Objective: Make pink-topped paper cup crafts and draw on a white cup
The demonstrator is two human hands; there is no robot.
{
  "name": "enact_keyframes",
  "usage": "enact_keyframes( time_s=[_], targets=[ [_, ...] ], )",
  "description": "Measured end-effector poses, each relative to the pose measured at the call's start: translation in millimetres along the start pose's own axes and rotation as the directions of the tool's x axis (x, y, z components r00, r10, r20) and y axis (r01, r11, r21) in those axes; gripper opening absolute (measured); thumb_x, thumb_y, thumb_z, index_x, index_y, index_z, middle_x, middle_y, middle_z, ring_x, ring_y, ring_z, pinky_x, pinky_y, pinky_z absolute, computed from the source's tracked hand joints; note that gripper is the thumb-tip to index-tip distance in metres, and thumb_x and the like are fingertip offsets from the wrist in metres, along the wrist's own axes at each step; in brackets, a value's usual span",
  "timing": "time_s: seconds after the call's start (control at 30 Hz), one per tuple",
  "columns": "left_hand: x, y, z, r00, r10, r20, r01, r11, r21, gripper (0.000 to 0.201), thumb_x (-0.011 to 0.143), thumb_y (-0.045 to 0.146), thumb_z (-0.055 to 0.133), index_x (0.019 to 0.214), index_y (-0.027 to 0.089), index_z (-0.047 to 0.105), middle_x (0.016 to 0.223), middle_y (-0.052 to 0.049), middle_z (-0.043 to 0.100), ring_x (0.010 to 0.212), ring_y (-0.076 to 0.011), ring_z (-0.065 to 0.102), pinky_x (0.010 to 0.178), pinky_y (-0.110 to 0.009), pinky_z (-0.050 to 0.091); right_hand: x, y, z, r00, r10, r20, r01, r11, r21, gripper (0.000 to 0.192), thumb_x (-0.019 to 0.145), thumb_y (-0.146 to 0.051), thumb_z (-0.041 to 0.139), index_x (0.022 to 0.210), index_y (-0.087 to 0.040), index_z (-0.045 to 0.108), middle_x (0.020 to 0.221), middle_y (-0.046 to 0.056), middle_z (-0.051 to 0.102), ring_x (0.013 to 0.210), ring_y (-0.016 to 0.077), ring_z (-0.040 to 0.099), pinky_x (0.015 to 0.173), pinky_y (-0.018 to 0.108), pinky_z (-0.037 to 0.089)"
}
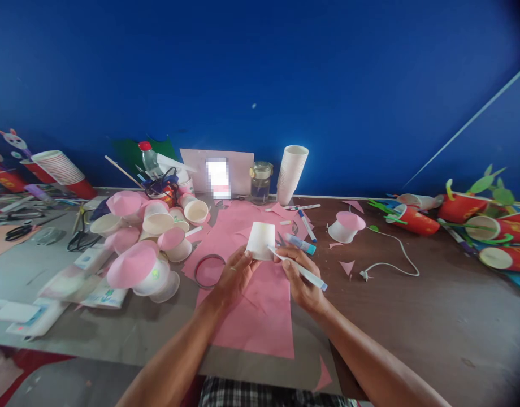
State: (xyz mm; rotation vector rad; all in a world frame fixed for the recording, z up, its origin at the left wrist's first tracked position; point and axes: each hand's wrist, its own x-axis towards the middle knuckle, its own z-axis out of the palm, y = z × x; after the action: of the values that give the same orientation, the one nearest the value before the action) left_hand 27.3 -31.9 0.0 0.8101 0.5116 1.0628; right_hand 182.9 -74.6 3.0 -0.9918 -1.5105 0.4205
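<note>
My left hand holds a small white paper cup upside down above the pink paper sheets. My right hand grips a white marker with a blue cap; its tip touches the lower right edge of the cup. Both hands are over the middle of the table, close together.
A heap of white cups with pink paper lids lies to the left, a roll ring beside it. A stack of white cups, a glass jar, markers, a white cable and red decorated cups lie further back and right. Scissors at far left.
</note>
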Motion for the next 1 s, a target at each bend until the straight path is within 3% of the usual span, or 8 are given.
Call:
enact_keyframes(
  time_s=[0.27, 0.6, 1.0],
  targets=[
    [0.5, -3.5, -2.7, 1.000, 0.013, 0.028, -0.013, 1.000, 0.017, 0.029, 0.079, 0.035, 0.070, 0.104, 0.019, 0.070, 0.112, -0.009, 0.070, 0.118, -0.0265, 0.056, 0.107, -0.044, 0.036, 0.4, 4.1, 0.6, 0.996, -0.074, 0.039, 0.075, 0.997, -0.012, 0.018, 0.093, -0.026, 0.049, 0.102, -0.022, 0.063, 0.090, 0.007, 0.069, 0.087, 0.0212, 0.066, 0.075, 0.036, 0.053],
    [-1.2, -1.4, -3.4, 1.000, -0.003, 0.020, 0.003, 1.000, 0.000, 0.029, 0.083, 0.033, 0.066, 0.109, 0.020, 0.068, 0.114, -0.008, 0.069, 0.118, -0.0252, 0.056, 0.108, -0.044, 0.034, -0.4, 1.6, -1.3, 1.000, 0.012, -0.005, -0.012, 1.000, -0.009, 0.019, 0.094, -0.026, 0.048, 0.100, -0.020, 0.064, 0.088, 0.007, 0.069, 0.078, 0.0188, 0.065, 0.070, 0.033, 0.053],
    [-0.4, -2.4, -2.7, 0.999, 0.017, 0.036, -0.018, 1.000, 0.014, 0.030, 0.082, 0.034, 0.068, 0.108, 0.019, 0.069, 0.114, -0.009, 0.069, 0.121, -0.0268, 0.054, 0.108, -0.044, 0.035, 0.1, 2.9, 0.6, 0.998, -0.062, 0.024, 0.062, 0.998, 0.017, 0.018, 0.093, -0.024, 0.049, 0.103, -0.021, 0.063, 0.085, 0.006, 0.066, 0.081, 0.0193, 0.063, 0.075, 0.035, 0.052]
  ],
)
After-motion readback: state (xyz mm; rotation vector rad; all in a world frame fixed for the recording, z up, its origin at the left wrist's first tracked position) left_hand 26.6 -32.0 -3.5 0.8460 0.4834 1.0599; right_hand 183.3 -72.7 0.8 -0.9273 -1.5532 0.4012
